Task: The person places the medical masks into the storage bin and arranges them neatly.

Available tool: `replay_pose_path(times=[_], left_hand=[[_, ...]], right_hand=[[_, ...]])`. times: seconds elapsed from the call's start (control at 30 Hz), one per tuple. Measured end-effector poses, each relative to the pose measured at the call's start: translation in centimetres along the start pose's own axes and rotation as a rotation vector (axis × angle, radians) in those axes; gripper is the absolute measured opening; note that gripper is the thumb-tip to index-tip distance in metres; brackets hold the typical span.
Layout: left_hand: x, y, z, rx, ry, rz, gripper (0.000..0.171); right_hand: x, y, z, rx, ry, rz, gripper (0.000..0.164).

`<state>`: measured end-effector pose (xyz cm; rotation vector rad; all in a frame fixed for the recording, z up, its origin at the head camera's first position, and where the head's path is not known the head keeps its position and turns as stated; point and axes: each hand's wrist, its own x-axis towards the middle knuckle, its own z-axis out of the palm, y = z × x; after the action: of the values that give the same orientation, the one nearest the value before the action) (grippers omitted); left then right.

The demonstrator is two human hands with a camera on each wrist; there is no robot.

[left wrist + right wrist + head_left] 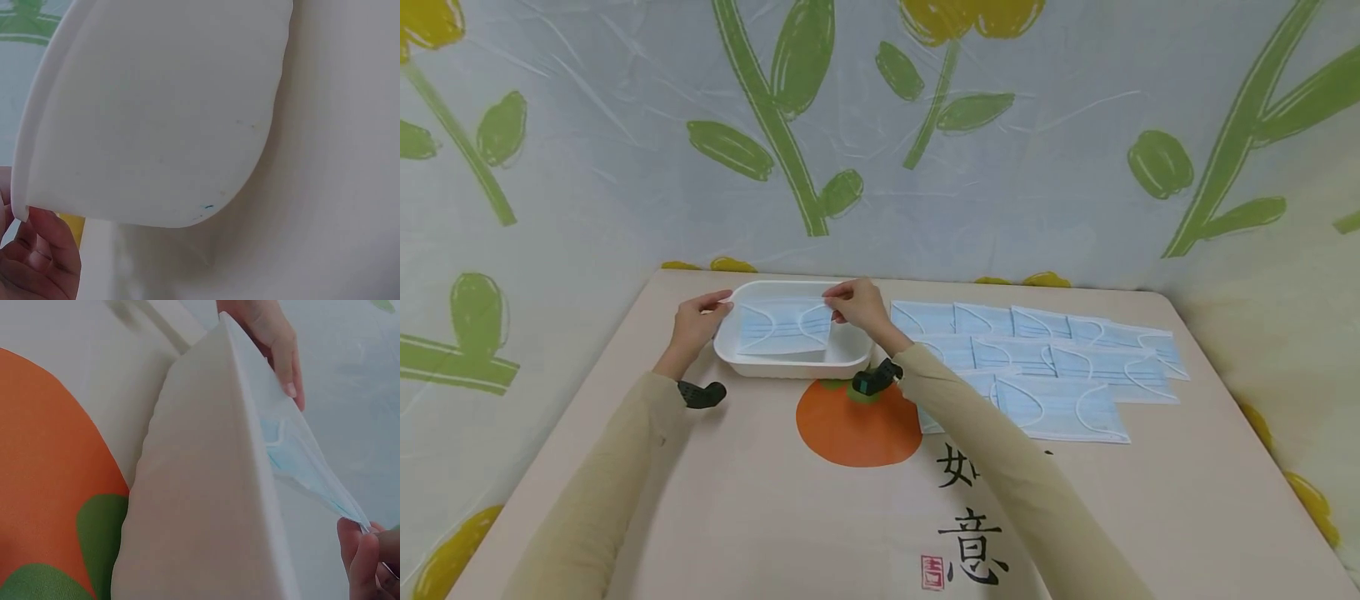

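A white plastic basin (797,367) stands at the back left of the table. My left hand (697,323) pinches its left rim; in the left wrist view the thumb and fingers (55,240) meet at the rim's edge. Inside the basin's outline is a light blue face mask (784,325) with white ear loops. At its upper right corner, my right hand (859,304) pinches the mask between thumb and fingertips. In the right wrist view the mask (300,462) slants from the held corner down into the basin, its lower part hidden by the wall.
To the right of the basin several more face masks (1060,408) lie in overlapping rows. The right forearm crosses over some of them. The tabletop (737,500) bears an orange persimmon print (857,429) and black characters. A flowered curtain (1060,150) hangs behind.
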<state>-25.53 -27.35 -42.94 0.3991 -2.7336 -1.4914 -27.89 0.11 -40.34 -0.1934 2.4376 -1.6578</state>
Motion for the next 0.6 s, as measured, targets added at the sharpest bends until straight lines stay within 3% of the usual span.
replay_pose_path(times=[0.23, 0.6], left_hand=[[0.00, -0.09, -0.08, -0.008, -0.005, -0.016, 0.042], [-0.18, 0.09, -0.13, 0.002, -0.005, -0.014, 0.042]], right_hand=[[0.16, 0.00, 0.33, 0.002, 0.006, 0.003, 0.020], [0.12, 0.25, 0.45, -0.099, 0.008, -0.037, 0.019]])
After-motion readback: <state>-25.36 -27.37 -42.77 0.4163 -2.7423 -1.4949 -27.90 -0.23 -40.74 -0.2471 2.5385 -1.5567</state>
